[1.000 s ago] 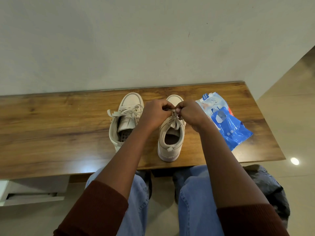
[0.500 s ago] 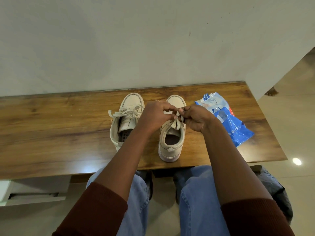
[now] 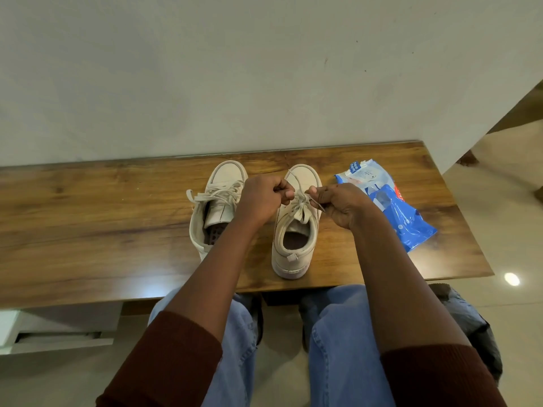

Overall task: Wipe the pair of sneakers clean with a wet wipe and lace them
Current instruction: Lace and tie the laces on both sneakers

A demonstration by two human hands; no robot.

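Observation:
Two off-white sneakers stand side by side on a wooden bench [image 3: 102,230], toes toward the wall. The left sneaker [image 3: 219,210] has loosely threaded laces and its tongue pushed in. Over the right sneaker [image 3: 295,239], my left hand [image 3: 264,199] and my right hand [image 3: 342,205] are each closed on one end of its lace [image 3: 301,204], which is crossed over the tongue between them. One lace end runs up over the toe cap.
A blue and white wet wipe pack [image 3: 388,204] lies on the bench just right of my right hand. A pale wall rises behind the bench. A dark bag [image 3: 470,327] sits on the tiled floor beside my right knee.
My hands have drawn apart sideways over the right sneaker, pulling the lace ends out, so the crossed lace and toe cap now show between them.

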